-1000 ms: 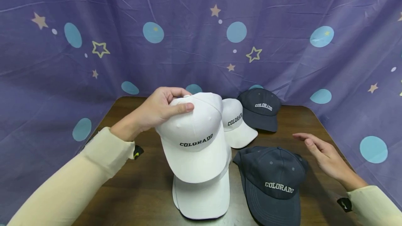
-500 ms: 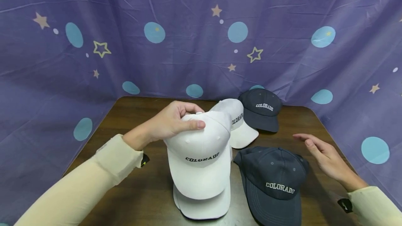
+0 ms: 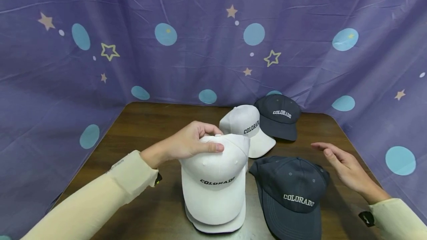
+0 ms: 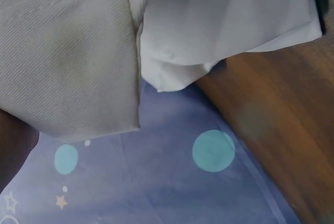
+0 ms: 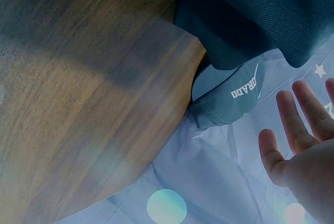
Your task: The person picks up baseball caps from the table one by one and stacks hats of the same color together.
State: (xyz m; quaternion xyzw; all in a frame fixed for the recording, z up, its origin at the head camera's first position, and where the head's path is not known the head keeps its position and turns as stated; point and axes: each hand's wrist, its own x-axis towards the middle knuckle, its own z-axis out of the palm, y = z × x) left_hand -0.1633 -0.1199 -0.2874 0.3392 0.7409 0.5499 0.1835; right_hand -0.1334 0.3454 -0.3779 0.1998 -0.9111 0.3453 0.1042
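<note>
"One purple curtain [image 3: 200, 3], printed with stars and blue ovals, is hung behind everything. What is set before it?"

"A brown table [image 3: 153, 210], on which caps are placed. At the near right, a front dark cap [image 3: 291, 192] is seen with its brim turned toward the person. Just beside it, at the centre, an upper white cap [image 3: 213, 192] is held over a lower white cap [image 3: 233, 224], of which little but the brim is left uncovered."

"And farther back?"

"A rear white cap [image 3: 245, 119] is placed beyond the held one, with a rear dark cap [image 3: 280, 116] behind it, near the curtain."

"How is the grip made?"

"The crown is pinched by the left hand [image 3: 186, 142], with the thumb on the front panel. Nothing is gripped by the right hand [image 3: 345, 164]; its fingers are extended beside the front dark cap."

"Which step is in hand?"

"The nesting of one white cap on another, it would be judged, and nearly done. Whether the crowns are fully seated cannot be told."

"What is called for next?"

"A gentle settling with brims aligned, probably, then a clean release. The black lettering [image 3: 217, 181] and the tiny crown button [image 3: 218, 135] could be used for centring."
</note>
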